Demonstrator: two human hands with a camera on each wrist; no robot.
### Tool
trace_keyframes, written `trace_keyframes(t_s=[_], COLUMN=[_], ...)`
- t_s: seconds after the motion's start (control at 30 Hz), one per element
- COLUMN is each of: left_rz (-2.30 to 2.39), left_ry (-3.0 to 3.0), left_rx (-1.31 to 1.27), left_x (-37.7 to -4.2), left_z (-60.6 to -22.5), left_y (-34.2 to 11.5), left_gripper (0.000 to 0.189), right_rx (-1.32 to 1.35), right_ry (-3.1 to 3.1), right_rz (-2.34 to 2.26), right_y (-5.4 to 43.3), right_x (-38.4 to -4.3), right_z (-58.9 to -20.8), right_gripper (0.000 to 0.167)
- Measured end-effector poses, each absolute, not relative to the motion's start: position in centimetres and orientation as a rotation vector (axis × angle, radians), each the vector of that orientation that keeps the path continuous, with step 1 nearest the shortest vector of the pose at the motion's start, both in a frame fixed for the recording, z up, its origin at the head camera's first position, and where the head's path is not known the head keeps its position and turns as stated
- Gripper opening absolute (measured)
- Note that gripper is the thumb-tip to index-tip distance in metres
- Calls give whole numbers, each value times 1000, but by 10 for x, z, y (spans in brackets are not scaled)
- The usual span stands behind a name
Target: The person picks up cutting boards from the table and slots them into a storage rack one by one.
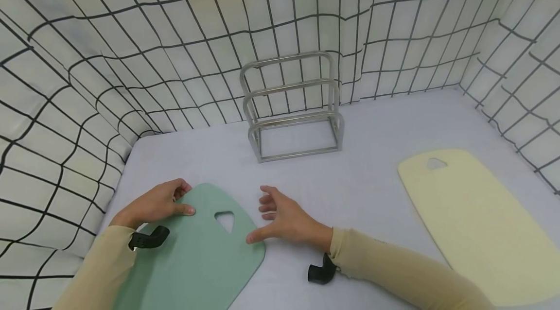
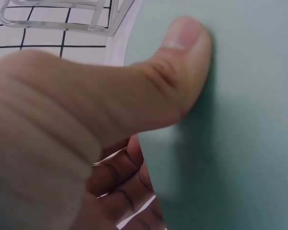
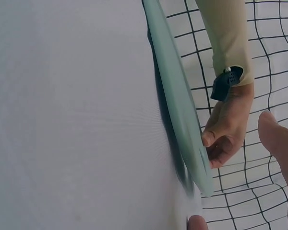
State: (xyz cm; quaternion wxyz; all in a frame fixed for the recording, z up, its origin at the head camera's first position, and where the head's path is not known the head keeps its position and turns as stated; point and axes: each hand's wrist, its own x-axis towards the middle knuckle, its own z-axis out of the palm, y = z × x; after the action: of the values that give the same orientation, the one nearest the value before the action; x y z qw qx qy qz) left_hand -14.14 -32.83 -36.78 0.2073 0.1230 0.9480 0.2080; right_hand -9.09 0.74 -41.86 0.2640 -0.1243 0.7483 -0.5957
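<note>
A pale green cutting board (image 1: 192,251) with a cut-out handle hole lies at the lower left of the head view. My left hand (image 1: 155,204) pinches its left edge, the thumb (image 2: 182,72) on the upper face and the fingers curled at the underside. In the right wrist view a dark shadow runs along the board's (image 3: 177,105) near edge, which looks slightly raised off the white surface. Beside the board's right edge is my right hand (image 1: 288,217), thumb and fingers spread apart; its thumb reaches over the edge, and no grip is visible.
A metal rack (image 1: 297,118) with several upright loops stands at the back middle. On the right lies a pale yellow cutting board (image 1: 477,217), flat on the white table cover (image 1: 367,164). Grid-patterned cloth walls (image 1: 280,8) rise behind and at both sides.
</note>
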Motion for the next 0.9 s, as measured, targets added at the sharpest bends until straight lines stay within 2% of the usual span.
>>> trace_keyframes(t_s=[0.5,0.77,0.9], left_rz=[590,594,600], left_ry=[2649,2645,2640], left_rx=[333,340,337], left_x=[-146,-148,-148], left_z=[-359,-358,-358], left_y=[-329,-326,-325], left_gripper=[50,51,51], right_rx=[-420,-514,-515], right_ry=[1981,2027,2014], right_rz=[-1467,-1378,-1366], right_y=[9,9,9], right_x=[-87,-90,-89], right_z=[-417,-416,-417], right_gripper=[106,84,83])
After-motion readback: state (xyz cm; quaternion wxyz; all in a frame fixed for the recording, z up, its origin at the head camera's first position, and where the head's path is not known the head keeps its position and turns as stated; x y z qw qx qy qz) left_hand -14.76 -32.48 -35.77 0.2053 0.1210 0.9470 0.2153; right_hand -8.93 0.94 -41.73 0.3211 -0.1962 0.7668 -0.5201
